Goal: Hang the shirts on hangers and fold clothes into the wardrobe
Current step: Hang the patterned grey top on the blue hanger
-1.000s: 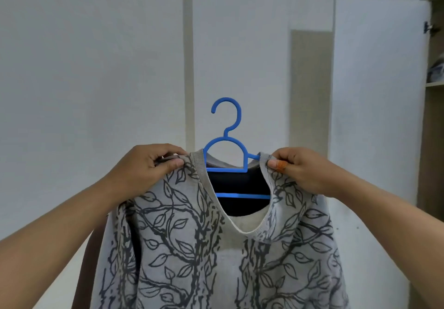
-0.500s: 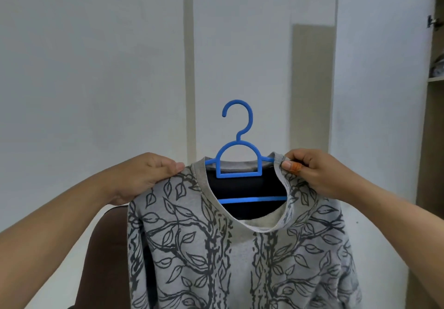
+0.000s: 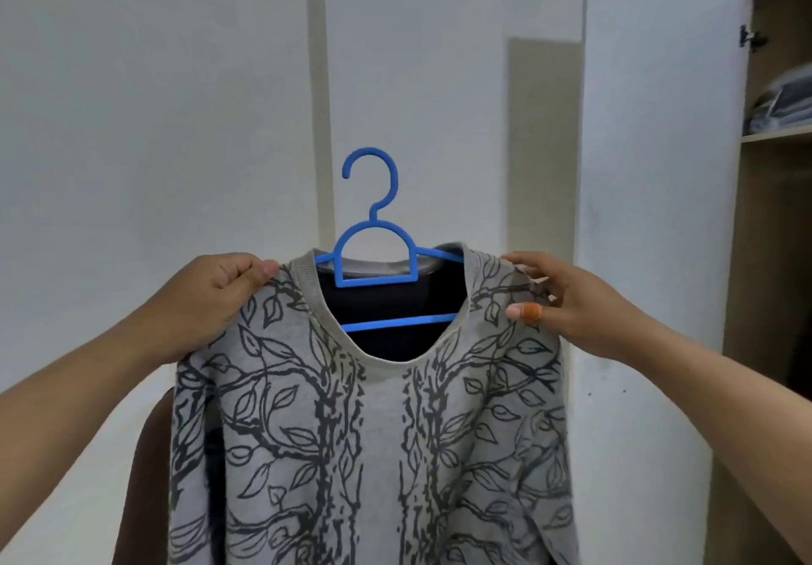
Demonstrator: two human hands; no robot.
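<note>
A grey shirt (image 3: 378,441) with a dark vine-and-leaf print hangs in front of me on a blue plastic hanger (image 3: 373,257). The hanger's hook rises above the neckline and its lower bar shows through the neck opening. My left hand (image 3: 215,296) grips the shirt's left shoulder, fingers curled over the cloth. At the other shoulder my right hand (image 3: 558,301) pinches the fabric between thumb and fingers; an orange band sits on the thumb tip. The shirt's lower part runs out of the frame.
A white wall fills the background. The open white wardrobe door (image 3: 659,169) stands to the right, with the wooden wardrobe interior (image 3: 777,235) and a shelf holding blurred items behind it. A brown chair back (image 3: 145,476) shows behind the shirt at lower left.
The shirt's shoulders have been drawn outward over the hanger's arms. My right hand slid from the collar edge out to the right shoulder. The hanger sits more level.
</note>
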